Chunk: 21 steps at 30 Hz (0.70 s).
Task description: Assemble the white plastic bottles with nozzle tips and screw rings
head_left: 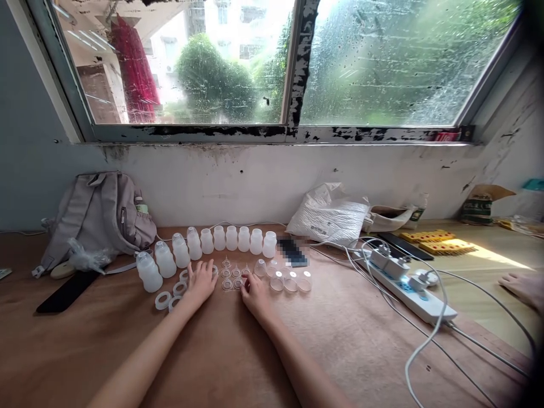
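Observation:
My left hand rests at the white bottle collar rings, fingers stretched out and apart, partly covering some rings. Close to the clear bottle teats in the middle is my right hand, its fingers slightly bent and apart. Its fingertips are at the rightmost teats; whether they touch is too small to tell. Frosted white baby bottles stand upright in a curved row behind both hands. Just right of my right hand lie clear domed caps.
A grey backpack and a black phone are at the left. Behind the caps lie a blurred dark device and a silvery bag. A power strip with loose cables is at the right, with another person's hand beyond.

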### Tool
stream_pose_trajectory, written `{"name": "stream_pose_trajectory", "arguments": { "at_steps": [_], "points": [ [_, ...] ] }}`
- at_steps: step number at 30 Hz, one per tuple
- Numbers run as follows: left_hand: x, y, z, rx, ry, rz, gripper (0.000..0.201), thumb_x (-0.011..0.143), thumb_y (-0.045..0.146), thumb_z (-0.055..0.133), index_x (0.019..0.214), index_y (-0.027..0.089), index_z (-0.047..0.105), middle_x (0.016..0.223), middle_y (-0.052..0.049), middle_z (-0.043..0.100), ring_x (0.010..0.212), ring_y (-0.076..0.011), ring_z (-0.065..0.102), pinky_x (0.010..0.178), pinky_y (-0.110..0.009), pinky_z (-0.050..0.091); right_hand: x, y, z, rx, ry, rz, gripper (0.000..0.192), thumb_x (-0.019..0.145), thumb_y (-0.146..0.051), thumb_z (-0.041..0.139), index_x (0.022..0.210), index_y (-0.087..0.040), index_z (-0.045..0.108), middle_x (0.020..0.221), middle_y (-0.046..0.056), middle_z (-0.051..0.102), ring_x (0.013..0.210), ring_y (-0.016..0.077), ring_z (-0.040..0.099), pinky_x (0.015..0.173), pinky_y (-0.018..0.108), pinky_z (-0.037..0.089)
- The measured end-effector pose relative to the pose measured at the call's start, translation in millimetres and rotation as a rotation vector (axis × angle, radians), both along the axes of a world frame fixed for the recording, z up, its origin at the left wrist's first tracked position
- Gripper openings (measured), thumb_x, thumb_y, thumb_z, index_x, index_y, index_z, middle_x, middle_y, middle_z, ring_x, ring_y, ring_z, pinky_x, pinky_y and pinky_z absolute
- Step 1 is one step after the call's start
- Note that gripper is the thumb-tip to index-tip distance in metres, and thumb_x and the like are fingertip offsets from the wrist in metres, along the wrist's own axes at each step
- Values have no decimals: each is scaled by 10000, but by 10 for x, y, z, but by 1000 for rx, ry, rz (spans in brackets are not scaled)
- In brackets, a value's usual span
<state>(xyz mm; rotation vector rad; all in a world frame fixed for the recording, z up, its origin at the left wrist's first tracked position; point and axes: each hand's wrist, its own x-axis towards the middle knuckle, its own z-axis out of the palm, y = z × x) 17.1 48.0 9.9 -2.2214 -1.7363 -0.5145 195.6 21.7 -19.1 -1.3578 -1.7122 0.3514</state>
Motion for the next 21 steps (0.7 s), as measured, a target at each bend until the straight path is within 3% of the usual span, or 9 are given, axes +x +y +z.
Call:
{"name": "stream_pose_trajectory", "arguments": {
  "at_steps": [4, 7, 9, 12, 16, 21],
  "points": [
    [105, -125, -177, 88, -101, 27, 317, 810, 278, 381, 1085, 196, 514, 941, -119, 618, 966, -282, 495, 961, -556, 121, -13, -4, -38, 29, -20, 7, 174, 703, -148, 470, 845, -193, 561, 745, 42, 546, 744, 183, 521, 724, 321, 423],
    [154, -218, -139, 181, -232, -20, 331, 802, 298, 421, 1117, 217, 484, 986, -112, 604, 972, -279, 496, 974, -547, 111, -15, -18, -10, -1, 5, 12, 105, 700, -178, 495, 792, -197, 543, 775, 41, 541, 724, 177, 522, 692, 314, 431],
    [177, -289, -83, 201, -338, -79, 373, 797, 314, 441, 1158, 222, 446, 1027, -106, 587, 977, -264, 502, 970, -510, 178, -22, -35, 28, -7, 47, 11, 86, 702, -208, 504, 786, -199, 519, 789, 33, 542, 696, 165, 522, 665, 301, 435],
    [205, -387, -13, 177, -473, -198, 404, 788, 328, 461, 1172, 207, 424, 1074, -96, 558, 1002, -238, 500, 924, -424, 308, -50, -70, 85, -17, 145, 50, 105, 718, -234, 491, 817, -200, 486, 776, 20, 551, 609, 137, 521, 601, 273, 435],
    [227, -453, 6, 92, -545, -357, 384, 777, 332, 483, 1141, 220, 435, 1089, -72, 549, 1015, -216, 496, 894, -381, 364, -110, -119, 117, -24, 198, 115, 157, 684, -163, 483, 836, -206, 475, 779, 7, 567, 578, 118, 522, 567, 247, 431],
    [221, -438, -23, 23, -627, -393, 363, 748, 301, 522, 1097, 214, 468, 1043, -68, 569, 981, -213, 517, 865, -375, 399, -163, -173, 161, -19, 294, 181, 220, 657, -115, 481, 858, -203, 493, 775, 8, 582, 613, 121, 543, 590, 249, 450]
  ]
}}
